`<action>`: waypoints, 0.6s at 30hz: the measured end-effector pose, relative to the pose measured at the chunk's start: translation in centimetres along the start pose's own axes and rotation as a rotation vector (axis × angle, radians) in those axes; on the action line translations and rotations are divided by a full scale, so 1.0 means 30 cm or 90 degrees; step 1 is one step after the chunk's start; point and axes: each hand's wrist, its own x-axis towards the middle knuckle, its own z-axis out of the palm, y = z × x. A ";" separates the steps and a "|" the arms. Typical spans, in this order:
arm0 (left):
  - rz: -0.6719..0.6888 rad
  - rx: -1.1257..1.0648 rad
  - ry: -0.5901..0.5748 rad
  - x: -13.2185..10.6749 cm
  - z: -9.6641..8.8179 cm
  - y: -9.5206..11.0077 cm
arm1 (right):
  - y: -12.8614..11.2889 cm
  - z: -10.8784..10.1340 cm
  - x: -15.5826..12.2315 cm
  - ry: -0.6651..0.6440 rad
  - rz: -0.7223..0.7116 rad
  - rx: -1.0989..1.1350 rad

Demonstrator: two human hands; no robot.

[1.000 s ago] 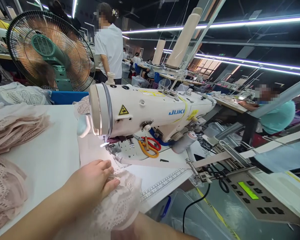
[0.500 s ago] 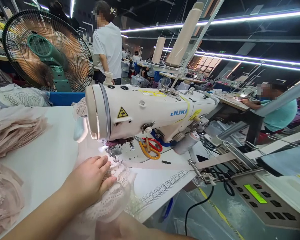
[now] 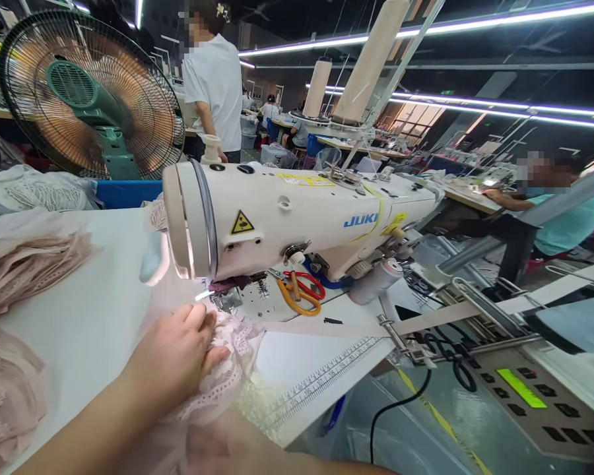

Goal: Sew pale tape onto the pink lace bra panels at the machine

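Pale pink lace fabric lies bunched in front of the needle area of a white sewing machine. My left hand is on the fabric, just short of the presser foot, its fingers curled in and closed on the lace. Smeared by motion, my right hand is at the bottom edge by the fabric's near end; its fingers cannot be made out. Scissors with red and orange handles rest on the machine bed. A pale band runs in from the right through a metal guide.
Pink lace pieces are heaped on the left of the white table. Behind stands a large fan. A grey thread cone sits by the machine's base. A control panel is at lower right. Two co-workers are beyond.
My left hand's fingers have curled from a flatter pose, drawing the lace together. My right hand, still blurred, stays low by the fabric. The view has shifted slightly.
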 end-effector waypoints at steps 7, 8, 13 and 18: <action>0.005 -0.008 -0.061 0.013 0.010 -0.025 | -0.079 0.055 0.028 0.106 -0.034 0.117; -0.001 -0.014 -0.060 0.012 0.012 -0.030 | -0.084 0.062 0.037 0.109 -0.045 0.125; -0.029 -0.085 -0.057 0.002 0.022 -0.069 | -0.085 0.074 0.064 0.070 -0.094 0.118; -0.018 -0.080 -0.049 -0.025 0.049 -0.118 | -0.171 0.040 -0.040 -0.057 -0.068 -0.285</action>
